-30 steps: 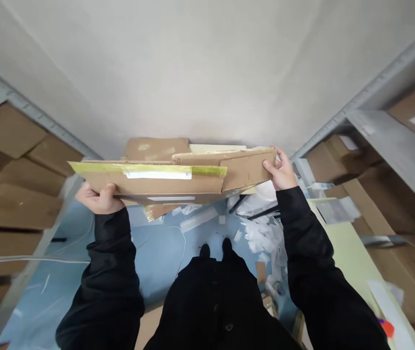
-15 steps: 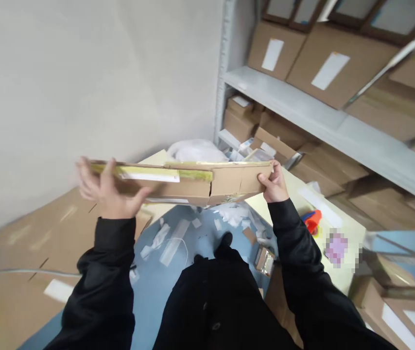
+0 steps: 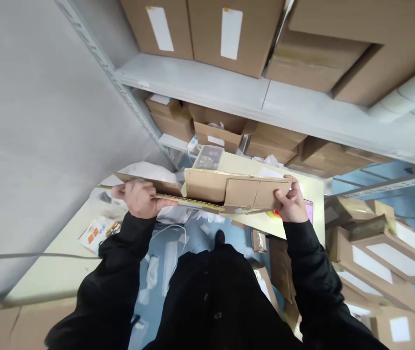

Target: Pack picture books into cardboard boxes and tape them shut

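A long, flattened cardboard box [image 3: 207,187] is held up level in front of me, above the gap between the tables. Its left flap [image 3: 156,183] stands partly lifted, with yellowish tape along the edge. My left hand [image 3: 140,198] is closed round the box's left end, gripping that flap. At the other end, my right hand [image 3: 290,200] pinches the right edge, thumb on the near face and fingers behind. Just beyond the box lies a clear-topped case [image 3: 209,157] on the cream table [image 3: 240,165].
Grey metal shelves [image 3: 207,90] with cardboard boxes [image 3: 234,34] rise ahead. Several labelled boxes [image 3: 371,262] are stacked to the right. A printed packet [image 3: 100,232] lies on the left table. Paper scraps [image 3: 152,272] litter the blue floor, and a cable [image 3: 36,255] crosses at left.
My view has turned right toward the shelves. The box came along in both hands, and its left flap has opened upward as my left hand shifted its grip.
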The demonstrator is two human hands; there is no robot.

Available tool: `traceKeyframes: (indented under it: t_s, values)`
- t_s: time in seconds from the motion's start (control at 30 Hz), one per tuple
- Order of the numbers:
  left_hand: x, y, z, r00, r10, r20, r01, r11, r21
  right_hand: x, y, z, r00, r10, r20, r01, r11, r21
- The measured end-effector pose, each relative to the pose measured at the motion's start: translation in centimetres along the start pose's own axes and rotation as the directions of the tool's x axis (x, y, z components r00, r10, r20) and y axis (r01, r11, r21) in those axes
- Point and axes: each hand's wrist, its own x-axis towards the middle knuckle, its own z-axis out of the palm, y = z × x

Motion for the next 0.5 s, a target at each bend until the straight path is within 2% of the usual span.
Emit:
traceKeyframes:
  t_s: [0.03,0.1,0.13,0.2,0.27,0.37,0.43,0.5]
  values:
    - [1.0,0.3,1.0,0.99,0.135,-0.041,-0.135,0.991,0.002,0.2,0.1,-0.6,1.0,-0.012,-0.026,0.011,1.0,-0.024]
    - [2.8,0.8,2.6,0.922,0.362,-0.141,-0.361,0.932,0.029,0.6,0.1,-1.7,0.998,-0.025,-0.058,0.022,0.998,-0.062]
    - [3.7,0.9,3.3,0.9,0.409,-0.153,-0.412,0.911,0.015,0.8,-0.1,-2.2,0.998,-0.025,-0.06,0.02,0.996,-0.082]
    - [4.9,1.0,4.5,0.886,0.437,-0.155,-0.445,0.895,-0.019,1.5,-0.7,-3.2,0.999,-0.011,-0.036,0.005,0.986,-0.166]
    - [5.7,0.8,5.5,0.876,0.453,-0.163,-0.463,0.886,-0.03,2.2,-1.8,-3.9,1.0,-0.002,-0.016,-0.003,0.946,-0.324]
    - [6.1,-0.3,6.9,0.872,0.46,-0.166,-0.475,0.878,-0.06,3.3,-4.2,-3.9,0.995,0.013,0.104,0.054,0.785,-0.618]
    - [6.0,-1.3,7.8,0.89,0.432,-0.144,-0.447,0.889,-0.095,3.9,-5.9,-2.9,0.967,0.081,0.241,0.142,0.613,-0.777]
    - [5.7,-2.3,8.6,0.92,0.376,-0.11,-0.388,0.914,-0.122,4.5,-7.2,-1.3,0.925,0.205,0.319,0.211,0.423,-0.881]
